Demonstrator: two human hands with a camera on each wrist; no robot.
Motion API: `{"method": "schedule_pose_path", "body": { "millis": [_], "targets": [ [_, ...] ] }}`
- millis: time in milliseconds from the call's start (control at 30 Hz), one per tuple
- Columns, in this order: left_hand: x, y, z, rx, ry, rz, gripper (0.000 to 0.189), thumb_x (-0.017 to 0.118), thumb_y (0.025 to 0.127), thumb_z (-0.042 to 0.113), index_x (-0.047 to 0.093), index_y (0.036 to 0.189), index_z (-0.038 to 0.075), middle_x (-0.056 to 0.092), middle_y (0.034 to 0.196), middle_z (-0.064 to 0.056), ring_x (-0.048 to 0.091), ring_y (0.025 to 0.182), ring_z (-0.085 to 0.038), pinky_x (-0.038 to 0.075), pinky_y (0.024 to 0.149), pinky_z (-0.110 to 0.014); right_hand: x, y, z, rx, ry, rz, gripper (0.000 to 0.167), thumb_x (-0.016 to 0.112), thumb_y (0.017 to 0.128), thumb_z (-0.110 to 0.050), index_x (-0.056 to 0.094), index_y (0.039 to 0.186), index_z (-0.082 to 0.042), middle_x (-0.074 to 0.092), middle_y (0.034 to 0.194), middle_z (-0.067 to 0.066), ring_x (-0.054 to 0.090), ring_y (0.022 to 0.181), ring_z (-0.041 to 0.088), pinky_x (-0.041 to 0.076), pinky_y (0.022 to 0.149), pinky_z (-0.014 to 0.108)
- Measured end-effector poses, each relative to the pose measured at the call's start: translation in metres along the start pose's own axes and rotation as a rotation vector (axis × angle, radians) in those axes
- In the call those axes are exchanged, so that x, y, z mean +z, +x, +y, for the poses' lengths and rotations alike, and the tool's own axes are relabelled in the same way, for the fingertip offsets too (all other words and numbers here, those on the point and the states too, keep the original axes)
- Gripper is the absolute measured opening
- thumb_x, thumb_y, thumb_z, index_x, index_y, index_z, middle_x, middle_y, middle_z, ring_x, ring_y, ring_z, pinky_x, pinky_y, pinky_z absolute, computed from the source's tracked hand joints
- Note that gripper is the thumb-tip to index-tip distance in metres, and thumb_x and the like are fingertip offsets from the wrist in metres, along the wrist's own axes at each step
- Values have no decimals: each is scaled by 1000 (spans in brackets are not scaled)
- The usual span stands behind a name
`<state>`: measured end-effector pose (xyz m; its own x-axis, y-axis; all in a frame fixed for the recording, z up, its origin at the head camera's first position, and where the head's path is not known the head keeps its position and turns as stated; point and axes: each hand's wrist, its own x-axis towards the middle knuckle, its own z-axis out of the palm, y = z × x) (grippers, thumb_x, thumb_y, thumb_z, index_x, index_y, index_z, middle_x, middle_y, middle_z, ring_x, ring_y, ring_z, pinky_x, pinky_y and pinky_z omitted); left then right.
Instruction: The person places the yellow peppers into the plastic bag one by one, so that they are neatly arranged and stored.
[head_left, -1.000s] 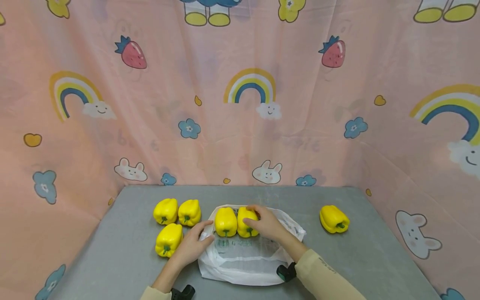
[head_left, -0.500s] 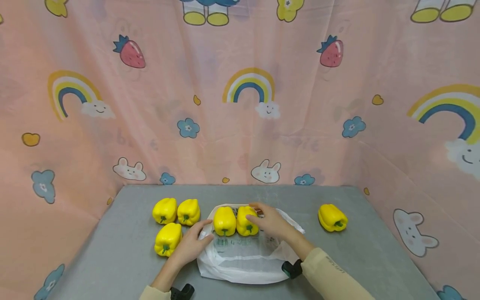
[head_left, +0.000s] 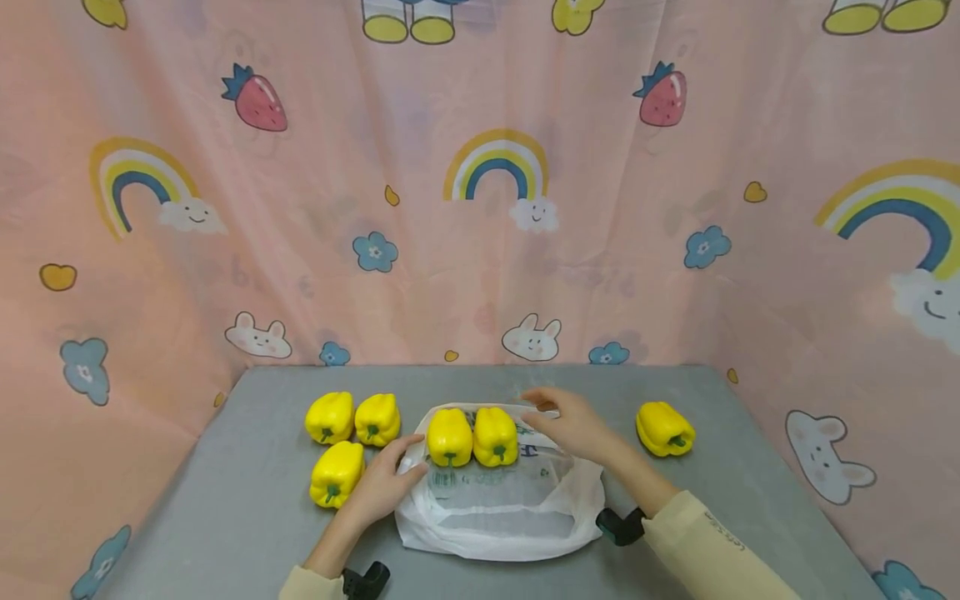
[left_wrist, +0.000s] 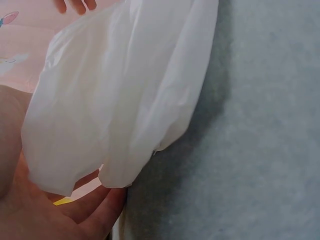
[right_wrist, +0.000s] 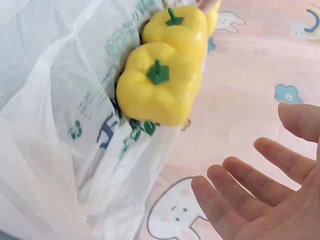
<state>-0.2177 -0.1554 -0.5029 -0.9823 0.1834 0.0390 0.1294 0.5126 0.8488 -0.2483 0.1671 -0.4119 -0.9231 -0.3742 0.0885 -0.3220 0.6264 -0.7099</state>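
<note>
A white plastic bag [head_left: 502, 542] with printed writing lies on the grey table, its mouth toward the far side. Side by side on it, at the mouth, sit two yellow bell peppers, a left one [head_left: 449, 437] and a right one [head_left: 495, 436], green stems facing me. At the bag's left edge is my left hand [head_left: 381, 483], thumb and fingers spread; in the left wrist view the bag's edge [left_wrist: 110, 100] covers part of the fingers. My right hand [head_left: 576, 423] hovers over the bag's far right rim. The right wrist view shows its fingers spread, holding nothing, apart from the nearer pepper [right_wrist: 160, 85].
Three more yellow bell peppers stand left of the bag: one at the back [head_left: 330, 417], one beside it [head_left: 377, 418] and one nearer [head_left: 337, 475]. Another pepper [head_left: 665, 429] lies alone on the right. A pink patterned curtain [head_left: 480, 283] surrounds the table [head_left: 750, 517].
My right hand has let go of the right pepper on the bag and moved away to the right. The left hand has stayed at the bag's left edge.
</note>
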Motion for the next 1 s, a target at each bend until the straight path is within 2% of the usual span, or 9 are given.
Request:
{"method": "schedule_pose_path", "body": {
  "millis": [133, 267, 500, 700, 867, 1000],
  "targets": [
    [0, 0, 0, 12, 7, 7, 48, 65, 100, 21, 54, 145, 9, 51, 149, -18, 42, 141, -40, 34, 112, -64, -13, -8, 4, -31, -6, 16, 47, 60, 103, -34, 58, 138, -3, 59, 137, 19, 55, 125, 40, 51, 99, 55],
    [0, -1, 1, 11, 7, 8, 47, 65, 100, 20, 54, 145, 8, 51, 149, -17, 43, 141, -40, 34, 112, -64, -23, -16, 13, -55, -15, 66, 45, 60, 104, -32, 59, 137, -1, 61, 135, 20, 57, 122, 40, 51, 99, 55],
    [0, -1, 2, 4, 13, 11, 48, 65, 101, 21, 53, 146, 9, 51, 150, -16, 43, 141, -39, 34, 112, -63, -39, -34, 30, -4, -52, 157, 43, 62, 103, -30, 61, 135, -2, 63, 133, 18, 59, 119, 36, 54, 96, 51],
    [0, 0, 2, 4, 18, 13, 47, 65, 100, 21, 54, 145, 9, 51, 149, -16, 43, 140, -39, 34, 112, -63, -54, -45, 47, 16, -101, 233, 43, 63, 103, -27, 60, 134, 2, 62, 132, 23, 60, 118, 42, 55, 92, 55],
    [1, 0, 1, 1, 19, 12, 48, 65, 101, 22, 54, 145, 9, 51, 150, -16, 42, 141, -39, 34, 113, -63, -64, -49, 65, 12, -155, 279, 42, 62, 103, -22, 59, 134, 5, 60, 132, 27, 57, 120, 46, 51, 95, 60],
    [1, 0, 1, 2, 21, 12, 48, 64, 101, 21, 54, 145, 9, 51, 150, -16, 42, 141, -39, 33, 113, -64, -72, -55, 77, 40, -166, 302, 41, 61, 103, -20, 57, 133, 8, 58, 132, 29, 53, 121, 48, 47, 100, 63]
  ]
}}
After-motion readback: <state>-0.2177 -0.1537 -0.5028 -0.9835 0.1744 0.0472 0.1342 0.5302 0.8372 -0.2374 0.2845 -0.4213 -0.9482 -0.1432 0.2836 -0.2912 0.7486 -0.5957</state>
